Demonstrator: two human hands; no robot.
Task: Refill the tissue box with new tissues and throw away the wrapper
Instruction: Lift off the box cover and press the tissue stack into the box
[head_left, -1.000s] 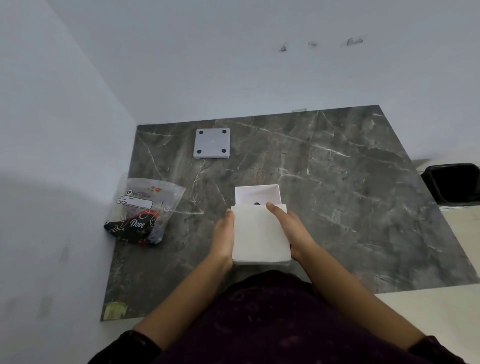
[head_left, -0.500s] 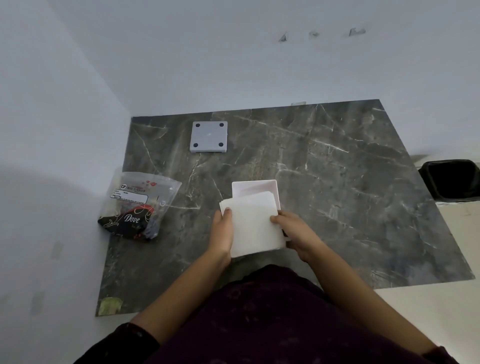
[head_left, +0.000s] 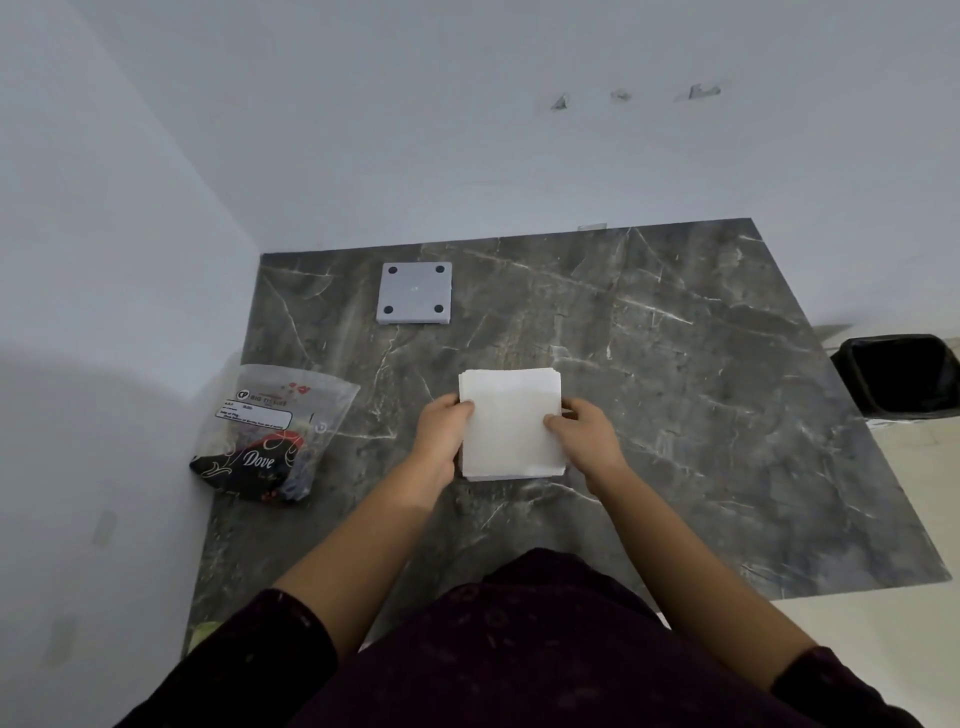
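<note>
Both hands, left hand (head_left: 441, 434) and right hand (head_left: 584, 436), pinch the tissue stack (head_left: 511, 423) by its sides, fingers curled onto the top, mid-worktop (head_left: 675, 415). The box presumably sits hidden beneath; best to lower squarely, pressing evenly.

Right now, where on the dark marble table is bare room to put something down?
The widest bare patch of the dark marble table lies right of the white tissue stack, toward the black bin. A smaller one sits between the stack and the grey square lid. The left side is crowded by the clear plastic wrapper.
</note>
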